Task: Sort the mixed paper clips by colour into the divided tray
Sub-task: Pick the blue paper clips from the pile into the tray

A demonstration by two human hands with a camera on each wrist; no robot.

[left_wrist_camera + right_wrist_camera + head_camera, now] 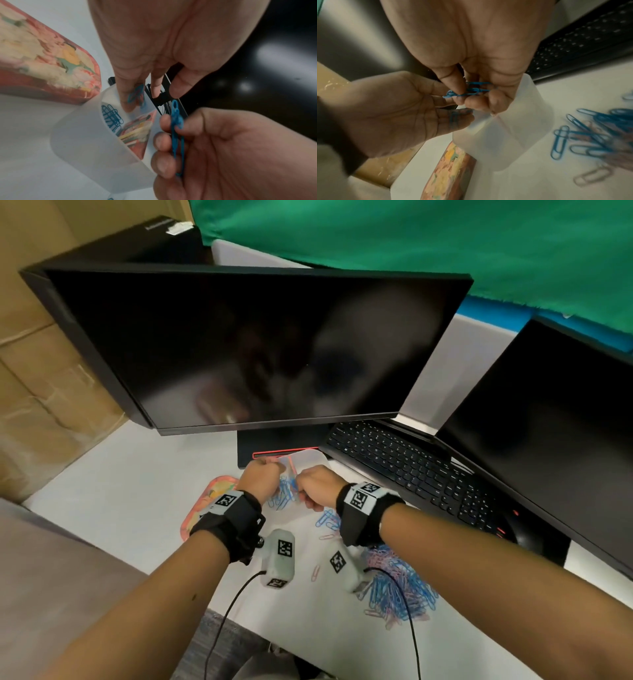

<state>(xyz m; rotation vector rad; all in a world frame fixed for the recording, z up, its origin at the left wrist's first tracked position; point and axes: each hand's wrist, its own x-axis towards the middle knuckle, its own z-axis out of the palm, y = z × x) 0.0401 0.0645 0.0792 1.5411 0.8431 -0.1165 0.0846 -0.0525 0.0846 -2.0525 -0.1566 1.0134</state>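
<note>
A translucent white divided tray [310, 457] stands before the monitor foot, and both hands hover over it. My right hand [467, 94] pinches a tangle of linked blue paper clips [476, 90] between thumb and fingertips. My left hand [145, 97] is just to its left, fingers curled down at the tray wall [82, 135], with more blue clips [135, 93] held against them. Several blue clips [111, 116] lie in one tray compartment. A mixed heap of blue and pink clips [397, 587] lies on the desk near my right forearm.
A floral pink-rimmed lid or tray [205, 501] lies left of the white tray. A black keyboard [411, 467] and two dark monitors [257, 347] crowd the back and right. Loose blue clips [590, 135] are scattered on the white desk, and wrist camera cables trail toward me.
</note>
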